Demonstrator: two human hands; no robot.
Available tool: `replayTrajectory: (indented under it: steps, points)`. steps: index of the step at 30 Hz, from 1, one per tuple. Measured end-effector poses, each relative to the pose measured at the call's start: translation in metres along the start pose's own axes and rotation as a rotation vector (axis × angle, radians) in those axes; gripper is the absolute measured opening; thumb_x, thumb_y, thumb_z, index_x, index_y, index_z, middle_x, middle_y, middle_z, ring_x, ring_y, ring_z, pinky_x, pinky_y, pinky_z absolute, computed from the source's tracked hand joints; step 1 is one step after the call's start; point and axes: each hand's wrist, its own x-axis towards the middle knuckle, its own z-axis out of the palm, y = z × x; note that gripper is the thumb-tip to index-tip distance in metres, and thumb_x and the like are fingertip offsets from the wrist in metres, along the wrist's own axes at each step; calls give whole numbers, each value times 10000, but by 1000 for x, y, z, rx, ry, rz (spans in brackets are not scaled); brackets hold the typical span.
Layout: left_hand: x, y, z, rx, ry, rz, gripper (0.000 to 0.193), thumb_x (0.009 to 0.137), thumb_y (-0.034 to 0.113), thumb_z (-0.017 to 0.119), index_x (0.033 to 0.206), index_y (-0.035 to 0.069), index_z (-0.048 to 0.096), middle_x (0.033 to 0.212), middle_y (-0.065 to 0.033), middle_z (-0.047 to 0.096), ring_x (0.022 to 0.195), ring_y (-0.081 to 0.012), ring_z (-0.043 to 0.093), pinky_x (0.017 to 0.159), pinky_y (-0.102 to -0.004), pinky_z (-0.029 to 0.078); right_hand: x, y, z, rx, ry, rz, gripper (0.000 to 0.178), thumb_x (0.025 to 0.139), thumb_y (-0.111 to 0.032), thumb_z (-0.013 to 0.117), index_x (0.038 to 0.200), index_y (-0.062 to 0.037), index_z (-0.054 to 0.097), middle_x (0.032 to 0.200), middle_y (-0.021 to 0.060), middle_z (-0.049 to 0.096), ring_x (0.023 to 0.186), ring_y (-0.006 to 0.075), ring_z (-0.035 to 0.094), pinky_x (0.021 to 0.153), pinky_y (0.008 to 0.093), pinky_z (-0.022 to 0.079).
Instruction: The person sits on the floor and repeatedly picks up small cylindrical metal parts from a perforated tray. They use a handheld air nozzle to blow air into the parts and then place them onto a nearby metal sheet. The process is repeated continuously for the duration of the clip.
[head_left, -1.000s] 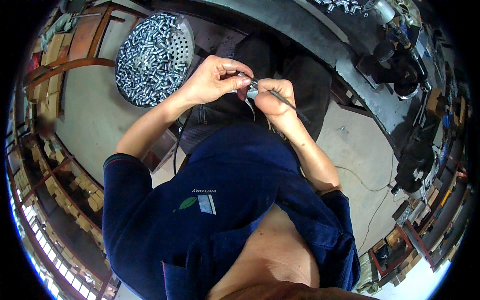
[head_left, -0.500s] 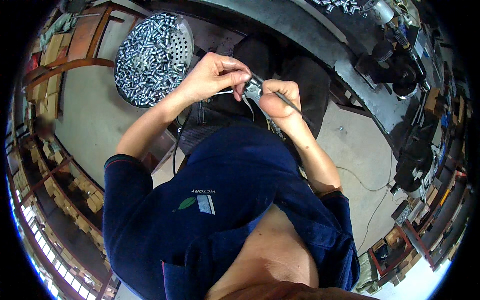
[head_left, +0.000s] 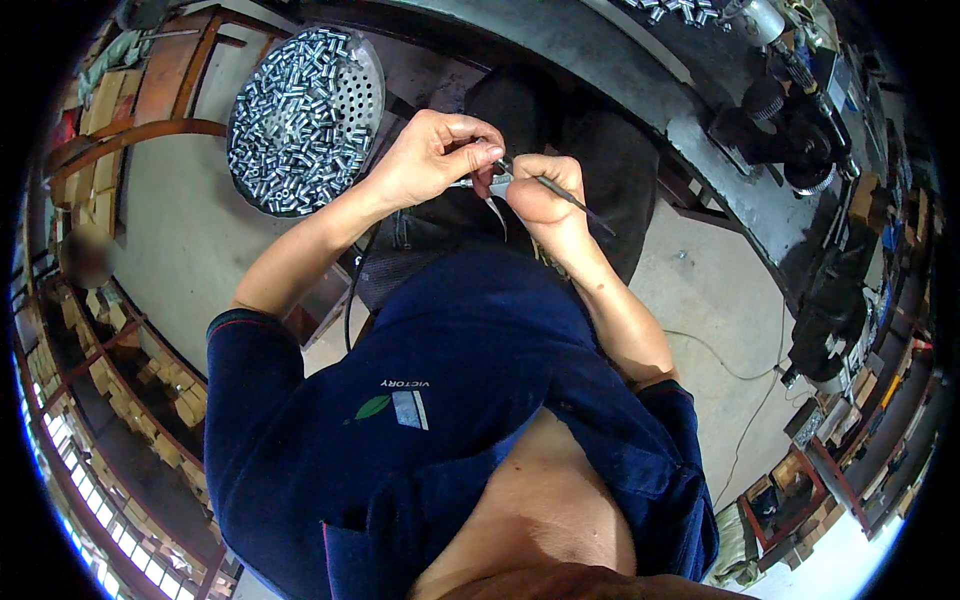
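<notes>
My left hand [head_left: 440, 155] is closed, thumb and fingertips pinched together in front of my lap. What the pinch holds is mostly hidden by the fingers. Below those fingers a thin, curved, pointed metal tip [head_left: 498, 212] sticks out, like that of tweezers. My right hand [head_left: 548, 195] is closed around a dark slender rod [head_left: 565, 192]. One end of the rod meets the fingertips of my left hand; the other extends past my right hand, down to the right. Left of my hands is a round perforated metal tray [head_left: 362, 95], heaped with short shiny metal sleeves [head_left: 295, 125].
A dark workbench [head_left: 590, 55] crosses the top and right side, bearing a machine with knurled dials [head_left: 765, 100] and more small metal parts [head_left: 675, 12]. Shelves with boxes [head_left: 150, 400] line the left. A black cable [head_left: 355, 290] hangs beside my lap. A thin cord [head_left: 735, 375] lies on the floor.
My right hand has moved slightly left, closer to my left hand, and the rod has shifted with it. The silvery object between the hands is now mostly covered.
</notes>
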Motion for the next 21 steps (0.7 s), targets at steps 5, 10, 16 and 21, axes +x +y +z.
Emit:
replayTrajectory:
  steps: [5,10,16,21]
  points:
    - [4,4,-6,49,-75,37,124,846,27,559,931,-45,612,767,-78,626,683,-128,615,640,-230,497,-1,4,-9,75,-51,183,204,675,-54,498,510,-62,377,509,-59,364,516,7,328,451,216,232]
    - [8,9,-32,129,42,144,149,841,15,559,964,-66,582,855,-107,629,776,-174,630,734,-266,502,-15,11,-28,-8,44,184,205,651,-23,491,518,-69,342,527,-61,300,526,14,300,451,221,212]
    - [0,-69,-74,382,81,-145,153,874,67,520,946,-54,579,744,-76,607,673,-125,608,670,-243,484,-21,19,-40,-630,76,-88,179,594,-34,554,524,-21,390,479,139,391,406,218,429,415,327,332]
    - [-12,-126,-78,258,23,-578,170,873,111,530,898,-51,574,699,-62,593,590,-133,590,530,-248,492,-17,56,-33,-786,41,-13,107,593,-58,546,535,-5,473,562,215,513,553,386,544,505,430,434]
